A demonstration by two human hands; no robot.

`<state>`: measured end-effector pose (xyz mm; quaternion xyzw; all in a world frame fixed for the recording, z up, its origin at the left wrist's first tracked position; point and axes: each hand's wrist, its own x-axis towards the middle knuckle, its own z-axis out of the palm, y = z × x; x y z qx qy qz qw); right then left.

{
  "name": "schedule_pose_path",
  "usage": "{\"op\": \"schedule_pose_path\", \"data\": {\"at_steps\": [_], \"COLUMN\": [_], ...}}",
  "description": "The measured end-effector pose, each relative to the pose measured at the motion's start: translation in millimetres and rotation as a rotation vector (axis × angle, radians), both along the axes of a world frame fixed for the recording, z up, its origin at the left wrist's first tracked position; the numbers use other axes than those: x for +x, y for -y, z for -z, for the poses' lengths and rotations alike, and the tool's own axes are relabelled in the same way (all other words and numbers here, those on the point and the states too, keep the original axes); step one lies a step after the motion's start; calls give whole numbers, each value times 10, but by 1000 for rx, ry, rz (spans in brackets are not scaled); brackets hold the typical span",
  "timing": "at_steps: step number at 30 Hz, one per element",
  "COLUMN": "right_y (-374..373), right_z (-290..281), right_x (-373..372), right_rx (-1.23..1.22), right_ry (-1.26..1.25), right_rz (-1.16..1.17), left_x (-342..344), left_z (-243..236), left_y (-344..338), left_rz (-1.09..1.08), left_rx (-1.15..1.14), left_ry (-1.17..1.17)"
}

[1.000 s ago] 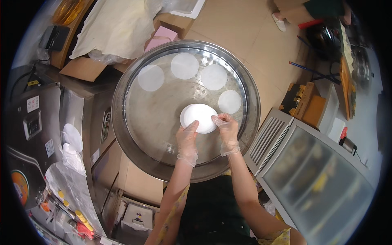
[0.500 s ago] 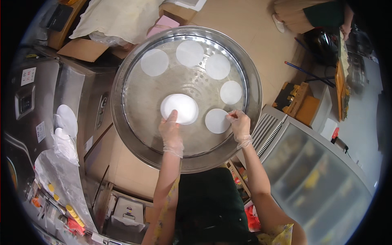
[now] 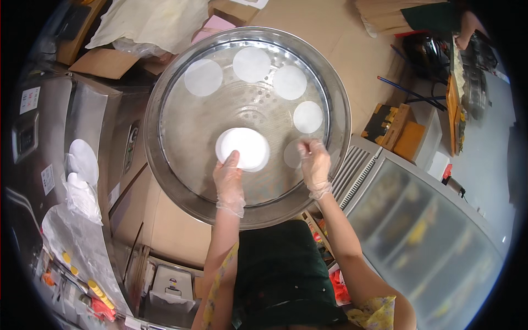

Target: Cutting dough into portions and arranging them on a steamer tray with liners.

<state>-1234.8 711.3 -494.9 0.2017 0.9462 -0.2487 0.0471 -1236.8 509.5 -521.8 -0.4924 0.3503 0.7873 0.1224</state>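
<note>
Far left of the round metal pan (image 3: 221, 116), limp white sheets (image 3: 82, 158) hung beside a steel cabinet (image 3: 91, 115). Into the pan now, and there was the first white disc (image 3: 203, 77), flat near its far-left wall! Then came the left hand (image 3: 227, 181), clear-gloved, over the pan's near-left half: thumb pressed on top, fingers tucked under, a firm hold on the stack of white discs (image 3: 245, 149), right around the pan's middle. A second disc (image 3: 251, 64) lay at the pan's far side, a third (image 3: 290, 82) just right of it. A dimmer disc (image 3: 293, 155) sat in the pan's right part, a fourth bright one (image 3: 308, 117) beyond it. And the right hand (image 3: 315, 165), gloved too, hung over the pan's right side, fingertips bunched and blurred; whether they gripped the dim disc, one couldn't tell. Right of the pan stood a frosted-lid cabinet (image 3: 429, 225).
</note>
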Motion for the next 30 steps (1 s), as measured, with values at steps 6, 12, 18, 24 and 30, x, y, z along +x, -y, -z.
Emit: {"op": "schedule_pose_path", "data": {"at_steps": [6,12,18,24,30], "right_y": [280,239,-26,80,154], "right_z": [95,184,342,393,281], "right_x": [-25,107,530,689,681], "right_rx": [-922,-853,-401,-80,40], "right_ry": [349,257,419,452,405], "right_rz": [382,377,57,-30,-105], "left_x": [71,48,-16,25,100], "left_z": [19,15,9,15,15], "left_y": [-120,-59,179,194,171], "left_rz": [42,11,8,31,72], "left_rx": [19,-48,-157,-174,-159], "left_ry": [-30,52,-1,2,27]}}
